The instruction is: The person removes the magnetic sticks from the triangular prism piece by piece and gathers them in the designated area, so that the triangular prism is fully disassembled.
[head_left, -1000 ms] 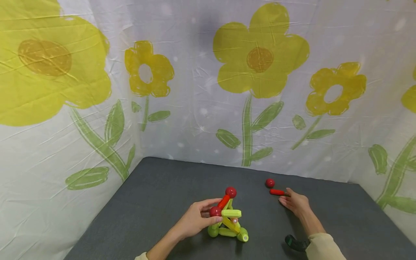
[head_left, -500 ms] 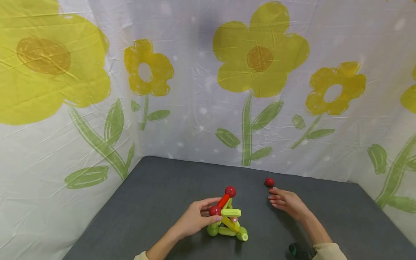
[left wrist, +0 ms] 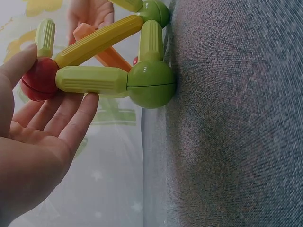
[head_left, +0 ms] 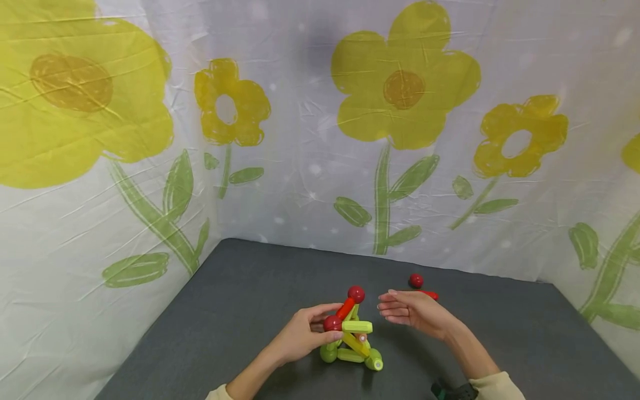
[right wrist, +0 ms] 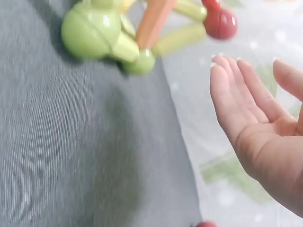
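Observation:
My left hand (head_left: 300,336) grips a red ball (head_left: 333,323) at the near upper corner of a ball-and-rod construction. Its thumb and fingers lie around that ball, as the left wrist view shows. A short red rod joins it to a second red ball (head_left: 356,294) at the top. Lime-green rods (left wrist: 92,79), a yellow rod (left wrist: 102,40) and an orange rod (right wrist: 154,23) form the frame. Green balls (left wrist: 151,84) support it on the table. My right hand (head_left: 419,314) hovers just right of the construction, fingers extended, holding nothing and touching none of it.
A loose red ball (head_left: 416,280) and a red rod (head_left: 431,295), partly hidden, lie behind my right hand on the dark grey table (head_left: 270,272). A flower-printed cloth (head_left: 300,222) hangs behind. A black device (head_left: 455,391) sits by the right sleeve.
My right hand has moved left from the loose red rod toward the construction, leaving the rod on the table. My left hand keeps its grip in the same place.

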{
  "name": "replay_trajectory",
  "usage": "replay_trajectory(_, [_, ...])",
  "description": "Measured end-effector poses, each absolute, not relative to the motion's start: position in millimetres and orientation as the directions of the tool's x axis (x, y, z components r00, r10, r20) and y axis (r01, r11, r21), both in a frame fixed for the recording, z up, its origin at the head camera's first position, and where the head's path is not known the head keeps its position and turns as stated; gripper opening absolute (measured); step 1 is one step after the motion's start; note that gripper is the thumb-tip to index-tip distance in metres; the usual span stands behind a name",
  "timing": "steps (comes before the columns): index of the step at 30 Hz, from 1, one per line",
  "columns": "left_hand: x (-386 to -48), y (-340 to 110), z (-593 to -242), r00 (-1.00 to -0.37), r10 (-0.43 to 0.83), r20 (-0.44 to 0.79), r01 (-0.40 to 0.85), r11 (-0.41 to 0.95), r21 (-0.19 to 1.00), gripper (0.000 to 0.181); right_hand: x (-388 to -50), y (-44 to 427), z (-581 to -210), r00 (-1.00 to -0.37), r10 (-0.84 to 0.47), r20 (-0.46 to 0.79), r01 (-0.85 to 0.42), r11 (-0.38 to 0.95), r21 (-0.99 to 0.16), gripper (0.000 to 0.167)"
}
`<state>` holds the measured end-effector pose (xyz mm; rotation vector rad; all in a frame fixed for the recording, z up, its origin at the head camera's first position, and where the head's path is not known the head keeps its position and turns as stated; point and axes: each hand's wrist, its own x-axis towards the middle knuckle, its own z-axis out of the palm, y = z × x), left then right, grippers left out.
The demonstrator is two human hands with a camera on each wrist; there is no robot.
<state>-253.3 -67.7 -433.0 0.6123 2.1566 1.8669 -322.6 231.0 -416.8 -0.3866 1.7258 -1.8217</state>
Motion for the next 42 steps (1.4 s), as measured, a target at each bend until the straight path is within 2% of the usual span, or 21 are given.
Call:
replay_trajectory(8, [-255,-68,-435,-0.889,0.447,0.098,0.161,0.106,0.981,0.054,-315,208,-405,-0.689,-0.708,-0.152,0.198,0.017,-0.980,0.041])
replay_trajectory(12, [-255,-69,-435,-0.886,0.454,0.093,0.155,0.100,0.983,0.054,-310,198,-398,-0.667,-0.730,-0.151,0.182,0.038,-0.983,0.041])
replay_trajectory(21, [-254,-70,-435,-0.876,0.472,0.097,0.147,0.071,0.987,0.056,-298,177,-379,-0.630,-0.768,-0.119,0.020,0.138,-0.990,0.040])
replay_trajectory(31, [-254,-69,-435,-0.881,0.463,0.097,0.147,0.073,0.986,0.055,-288,163,-363,-0.626,-0.774,-0.094,-0.219,0.290,-0.932,0.036])
replay_trajectory(42, [-254,-70,-437,-0.876,0.471,0.102,0.144,0.056,0.988,0.056,-274,148,-352,-0.662,-0.745,-0.082,-0.372,0.421,-0.827,0.037])
